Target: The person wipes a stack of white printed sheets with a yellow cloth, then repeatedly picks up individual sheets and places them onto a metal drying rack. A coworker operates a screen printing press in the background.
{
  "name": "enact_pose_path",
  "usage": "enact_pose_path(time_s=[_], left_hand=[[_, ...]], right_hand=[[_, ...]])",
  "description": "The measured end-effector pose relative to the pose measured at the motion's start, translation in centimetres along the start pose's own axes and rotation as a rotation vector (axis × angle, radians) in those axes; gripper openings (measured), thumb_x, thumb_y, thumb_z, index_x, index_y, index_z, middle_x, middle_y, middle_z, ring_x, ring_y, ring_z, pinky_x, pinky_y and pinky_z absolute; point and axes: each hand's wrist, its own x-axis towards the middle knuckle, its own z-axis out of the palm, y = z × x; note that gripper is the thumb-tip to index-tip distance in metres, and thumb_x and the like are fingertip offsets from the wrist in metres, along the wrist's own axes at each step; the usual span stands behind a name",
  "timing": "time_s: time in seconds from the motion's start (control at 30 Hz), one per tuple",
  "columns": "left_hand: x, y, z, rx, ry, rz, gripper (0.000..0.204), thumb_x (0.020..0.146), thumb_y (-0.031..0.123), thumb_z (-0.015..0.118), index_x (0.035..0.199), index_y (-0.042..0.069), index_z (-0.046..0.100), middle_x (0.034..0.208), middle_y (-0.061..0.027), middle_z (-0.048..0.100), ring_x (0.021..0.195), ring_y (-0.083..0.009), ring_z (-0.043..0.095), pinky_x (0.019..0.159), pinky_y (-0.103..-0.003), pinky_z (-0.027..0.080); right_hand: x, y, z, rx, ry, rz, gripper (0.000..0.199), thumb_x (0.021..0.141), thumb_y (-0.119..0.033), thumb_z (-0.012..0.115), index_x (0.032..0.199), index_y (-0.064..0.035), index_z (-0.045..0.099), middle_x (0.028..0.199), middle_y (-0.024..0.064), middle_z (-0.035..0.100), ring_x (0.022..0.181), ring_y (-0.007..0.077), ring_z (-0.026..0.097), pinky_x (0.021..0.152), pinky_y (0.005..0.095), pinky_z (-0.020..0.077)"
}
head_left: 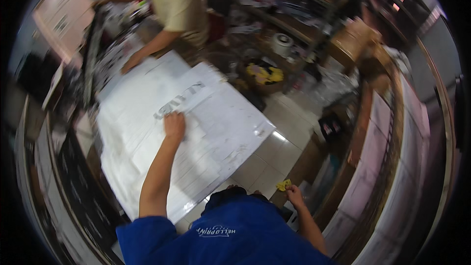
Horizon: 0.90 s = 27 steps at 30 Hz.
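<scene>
My left hand (174, 124) presses flat, fingers closed, on a large white sheet (147, 118) spread over a worktable, just below grey printed lettering (179, 101). My right hand (294, 195) hangs low at my side beside a small yellow crumpled piece (283, 185); whether it holds it is unclear. Across the table another person in a pale yellow shirt (179, 0) leans over, one hand (130, 62) flat on the far end of the sheet.
A dark patterned cloth (93, 49) lies along the table's left side. White floor tiles (274, 147) show to the right. A basket with yellow items (265, 76), a white tape roll (282, 43), shelves and boxes crowd the back right. A long counter (387, 167) runs down the right.
</scene>
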Motion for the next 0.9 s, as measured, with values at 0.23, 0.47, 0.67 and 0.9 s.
enact_pose_path(time_s=[0.23,0.47,0.67,0.9], left_hand=[[-1.1,6.0,-4.7,-0.256,0.199,0.353,0.006,0.076,0.008,0.059,0.075,0.005,0.055,0.073,-0.0138,0.059,0.067,-0.0333,0.060,0.062,-0.046,0.047],[-7.0,20.5,-16.7,-0.777,0.045,0.661,0.015,0.078,0.004,0.065,0.090,0.000,0.056,0.078,-0.0176,0.056,0.069,-0.0382,0.057,0.059,-0.046,0.045],[-9.9,25.8,-25.7,-1.208,-0.170,0.912,0.023,0.082,0.005,0.066,0.103,-0.003,0.061,0.084,-0.0145,0.059,0.068,-0.0252,0.058,0.064,-0.036,0.046],[-8.2,26.7,-26.5,-1.364,0.004,0.928,0.021,0.086,0.003,0.061,0.105,-0.006,0.060,0.094,-0.0158,0.059,0.070,-0.0231,0.057,0.062,-0.031,0.047]], right_hand=[[-0.2,-17.8,4.3,0.175,-0.177,-0.315,0.037,0.093,-0.020,0.058,0.127,-0.0068,0.055,0.121,0.0109,0.058,0.107,0.0202,0.059,0.086,0.0341,0.0514],[-1.6,-33.9,2.4,0.198,-0.291,-0.369,0.040,0.097,-0.038,0.049,0.112,-0.0023,0.060,0.107,0.0176,0.063,0.091,0.0210,0.063,0.071,0.0348,0.0508],[-8.6,-31.2,-6.1,0.064,0.211,-0.493,0.019,0.083,-0.011,0.053,0.091,0.0026,0.063,0.083,0.0163,0.064,0.077,0.0255,0.062,0.071,0.0357,0.0490],[-29.1,-28.2,-22.6,-0.166,0.687,-0.377,0.014,0.083,-0.007,0.055,0.094,-0.0014,0.062,0.091,0.0075,0.064,0.088,0.0174,0.059,0.081,0.0329,0.0480]])
